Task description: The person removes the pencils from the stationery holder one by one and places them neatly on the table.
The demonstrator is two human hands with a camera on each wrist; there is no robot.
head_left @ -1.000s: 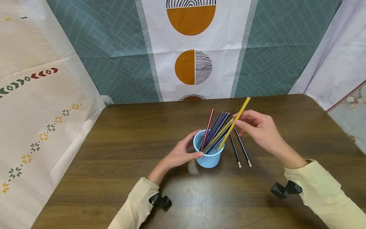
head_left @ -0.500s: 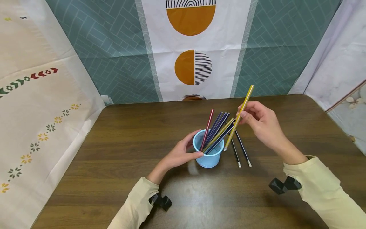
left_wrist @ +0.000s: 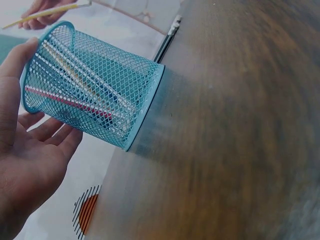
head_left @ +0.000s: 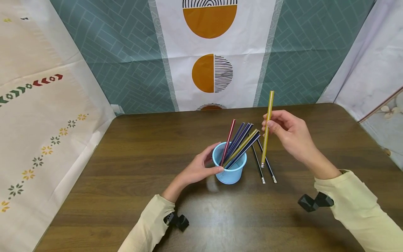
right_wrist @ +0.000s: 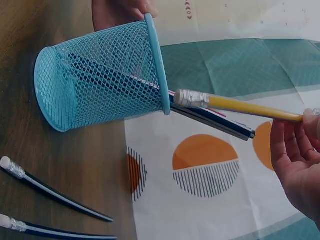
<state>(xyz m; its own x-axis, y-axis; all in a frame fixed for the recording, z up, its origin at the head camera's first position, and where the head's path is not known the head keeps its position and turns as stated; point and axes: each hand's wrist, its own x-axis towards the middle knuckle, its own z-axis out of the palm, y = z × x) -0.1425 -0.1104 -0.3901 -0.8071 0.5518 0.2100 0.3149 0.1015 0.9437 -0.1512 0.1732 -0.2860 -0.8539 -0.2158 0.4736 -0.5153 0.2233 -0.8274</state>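
In our right hand (head_left: 291,138) we pinch a yellow pencil (head_left: 266,140), now drawn clear of the blue cup (head_left: 230,177) to its right, so it is separated from the pencils inside (head_left: 241,147). Two dark pencils (head_left: 259,169) lie on the table (head_left: 141,157) right of the cup. Our left hand (head_left: 199,169) grips the cup's left side. We can read no brand, label or writing

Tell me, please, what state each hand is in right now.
Left hand: holding the blue mesh cup, thumb at its rim.
Right hand: pinching a yellow pencil between thumb and fingers.
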